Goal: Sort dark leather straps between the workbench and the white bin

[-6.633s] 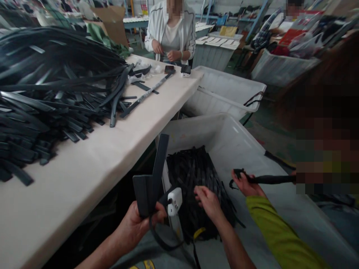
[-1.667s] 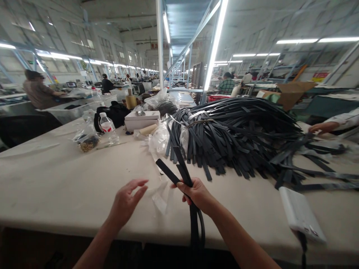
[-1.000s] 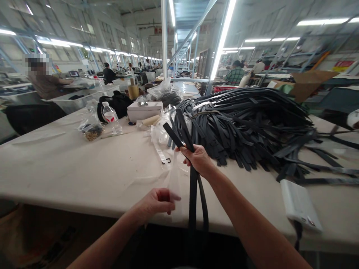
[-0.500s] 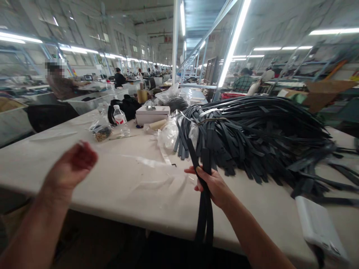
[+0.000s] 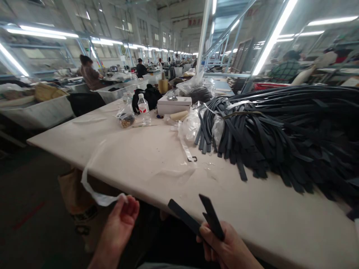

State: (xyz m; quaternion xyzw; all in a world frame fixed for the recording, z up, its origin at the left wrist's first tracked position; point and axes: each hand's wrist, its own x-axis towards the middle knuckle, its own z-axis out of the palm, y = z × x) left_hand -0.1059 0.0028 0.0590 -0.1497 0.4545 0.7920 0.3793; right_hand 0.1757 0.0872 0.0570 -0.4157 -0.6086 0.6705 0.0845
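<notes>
The right hand [image 5: 224, 248] is closed around two black straps [image 5: 196, 220]. Their ends stick up above the fingers, in front of the bench [image 5: 146, 157] edge. The left hand [image 5: 122, 220] is to the side of it, lower than the bench top. Its fingertips pinch a thin clear plastic bag [image 5: 92, 186], I think; it is see-through and hard to make out. The bag runs up from the hand onto the bench. Far past the right hand lies a big pile of straps [image 5: 283, 130].
</notes>
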